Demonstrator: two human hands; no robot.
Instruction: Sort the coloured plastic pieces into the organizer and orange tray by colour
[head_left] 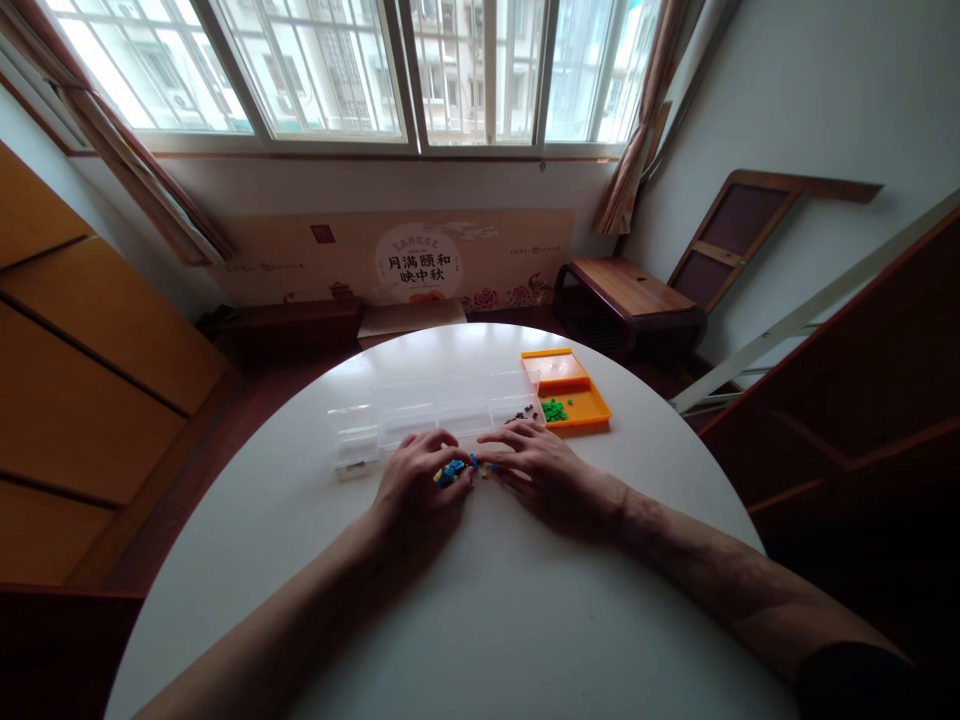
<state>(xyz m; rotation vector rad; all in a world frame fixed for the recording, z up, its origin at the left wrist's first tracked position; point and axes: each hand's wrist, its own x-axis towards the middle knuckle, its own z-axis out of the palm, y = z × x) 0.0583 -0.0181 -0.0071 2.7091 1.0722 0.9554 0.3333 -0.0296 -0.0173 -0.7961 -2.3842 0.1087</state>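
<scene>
My left hand [420,482] rests on the white round table [517,620], its fingers curved and apart around a small pile of blue and yellow pieces [451,472]. The pile lies between its thumb and index finger, partly hidden by them. From the other side my right hand [536,462] reaches in with fingers stretched out and spread. Its fingertips are close to a small blue piece [473,459] standing by the left index fingertip. Whether either hand touches that piece is too small to make out.
Behind my hands lies a clear plastic compartment box [442,418], with dark brown pieces [527,413] at its right end. Beside it, an orange tray [592,405] holds small green pieces [553,410]. A wooden stool [630,290] stands beyond the table, under the window side.
</scene>
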